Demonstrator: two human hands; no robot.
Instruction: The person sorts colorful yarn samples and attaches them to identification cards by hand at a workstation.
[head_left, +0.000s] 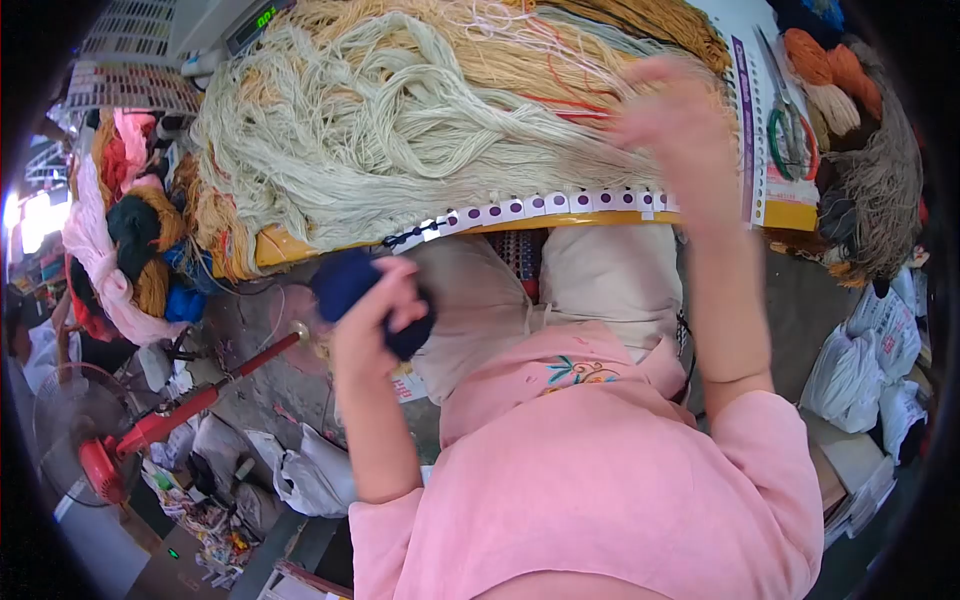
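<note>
My left hand (392,303) is closed around a dark navy bundle of thread (350,285), just below the table's front edge. My right hand (665,115) is raised over the right part of the thread pile, smeared by motion, so its fingers do not show clearly. Pale grey-green thread hanks (370,120) spread across the table. Along the front edge runs a white card strip (560,203) with a row of dark purple dots or holes. Navy thread (405,238) is looped at the strip's left end.
Scissors (785,125) with red and green handles lie at the right on a punched white card (745,130). Coloured hanks (130,235) hang at the left, grey ones (880,170) at the right. A red-bodied fan (150,432) stands lower left. Plastic bags (850,375) sit at the right.
</note>
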